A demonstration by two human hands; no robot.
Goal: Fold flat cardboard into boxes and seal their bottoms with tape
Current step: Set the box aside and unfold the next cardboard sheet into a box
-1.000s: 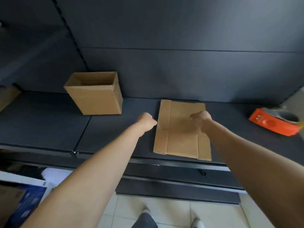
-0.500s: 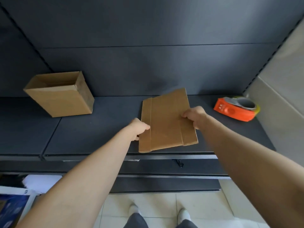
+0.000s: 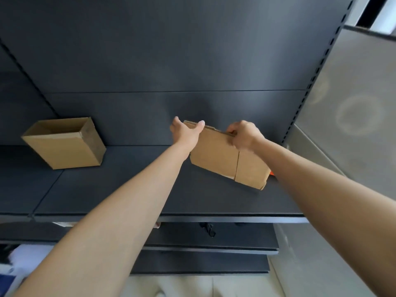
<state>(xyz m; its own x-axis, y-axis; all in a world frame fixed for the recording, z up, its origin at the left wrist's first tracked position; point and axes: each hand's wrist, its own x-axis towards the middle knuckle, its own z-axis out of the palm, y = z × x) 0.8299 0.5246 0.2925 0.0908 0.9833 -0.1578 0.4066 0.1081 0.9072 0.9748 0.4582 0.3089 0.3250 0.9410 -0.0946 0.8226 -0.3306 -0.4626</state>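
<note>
1. The dark shelf point(image 3: 128, 189) runs across the view and carries everything else.
2. An open built box point(image 3: 64, 146) stands at the shelf's left, well apart from the hands.
3. The flat cardboard point(image 3: 216, 155) is held in the air above the right part of the shelf, nearly upright. Its long axis slants from upper left down to lower right, and its lower right corner points at the shelf. Half a second ago it was lower and leaning back, with its long axis running away from the person.
4. The left hand point(image 3: 185, 131) holds the upper left corner in the spread fork of thumb and fingers. The right hand point(image 3: 244, 136) pinches the top edge with curled fingers. Both are higher than before.
5. The orange tape dispenser point(image 3: 271, 173), earlier in plain view, is now only a sliver behind the cardboard.
</note>
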